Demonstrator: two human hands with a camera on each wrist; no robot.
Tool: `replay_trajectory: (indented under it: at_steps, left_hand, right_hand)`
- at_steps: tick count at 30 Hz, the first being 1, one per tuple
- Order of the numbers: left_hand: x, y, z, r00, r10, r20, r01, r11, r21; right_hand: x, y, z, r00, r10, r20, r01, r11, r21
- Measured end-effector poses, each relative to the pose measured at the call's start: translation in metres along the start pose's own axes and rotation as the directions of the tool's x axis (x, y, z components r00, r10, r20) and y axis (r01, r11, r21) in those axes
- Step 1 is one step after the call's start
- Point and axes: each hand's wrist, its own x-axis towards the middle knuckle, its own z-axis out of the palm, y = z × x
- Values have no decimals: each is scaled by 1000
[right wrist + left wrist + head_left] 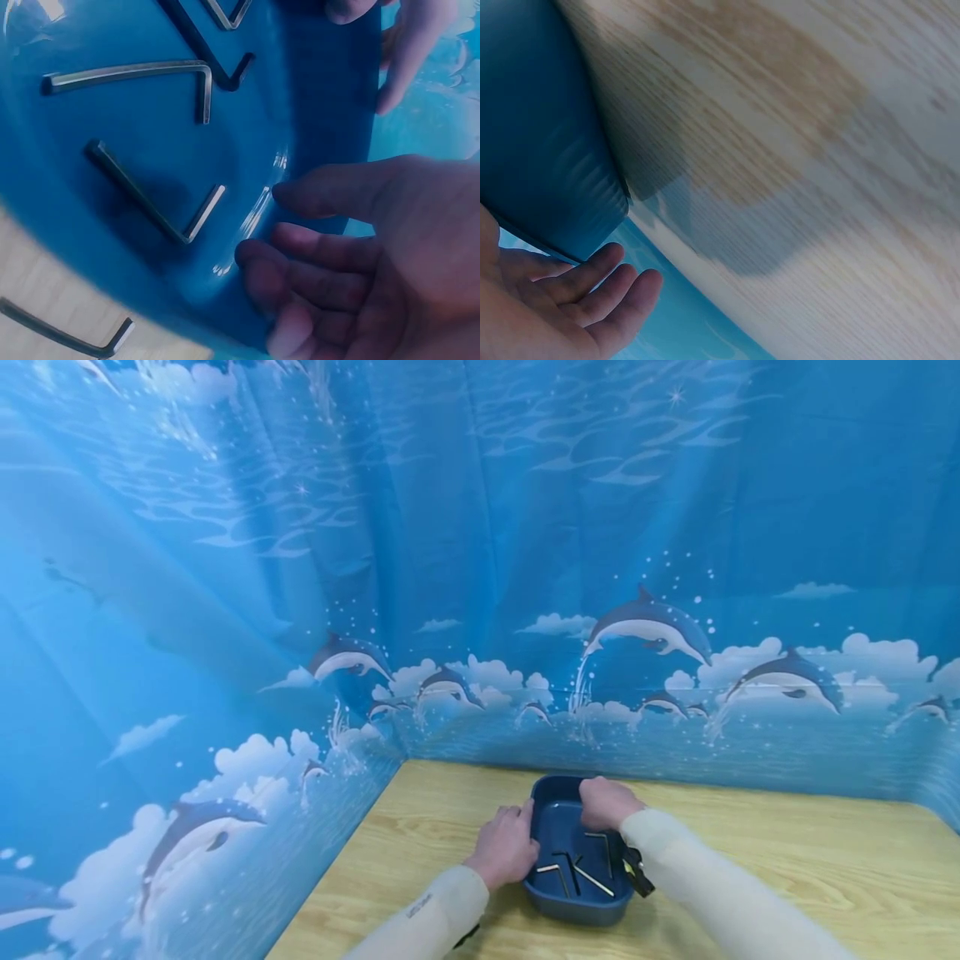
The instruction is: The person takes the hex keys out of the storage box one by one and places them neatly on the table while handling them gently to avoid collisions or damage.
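Observation:
A deep blue plastic bin [577, 912] stands on the table with several L-shaped hex keys lying loose on its floor. Among them are a silvery hex key [135, 71] and a black hex key [193, 45]. My left hand [504, 847] grips the bin's left rim, thumb over the inside and fingers along the outer wall. Inside the bin, by its far right wall, is my right hand [606, 803]. Its fingers are loosely bent, and nothing shows between them and the thumb in the right wrist view.
Another hex key [52, 330] lies on the wood-grain table [750, 835] outside the bin; my right arm hides that spot in the head view. A blue dolphin-printed curtain [480, 568] closes off the table's back and left edges.

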Motion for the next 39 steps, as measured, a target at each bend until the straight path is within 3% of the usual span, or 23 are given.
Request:
replay_trajectory:
  at_steps: [16, 24, 31, 39]
  left_hand:
    - [1, 1, 0, 1000, 3, 10, -3, 1000, 16]
    - [0, 0, 0, 1000, -14, 26, 13, 1000, 6]
    - [-2, -1, 2, 999, -24, 41, 25, 1000, -6]
    - [1, 0, 1, 999, -29, 35, 30, 999, -12]
  right_hand:
    - [2, -10, 8, 998, 63, 21, -61, 995, -76]
    - [4, -12, 16, 996, 78, 38, -75, 994, -76]
    - [7, -12, 20, 987, 113, 111, -107, 993, -57]
    - [9, -10, 20, 988, 106, 116, -98, 993, -67]
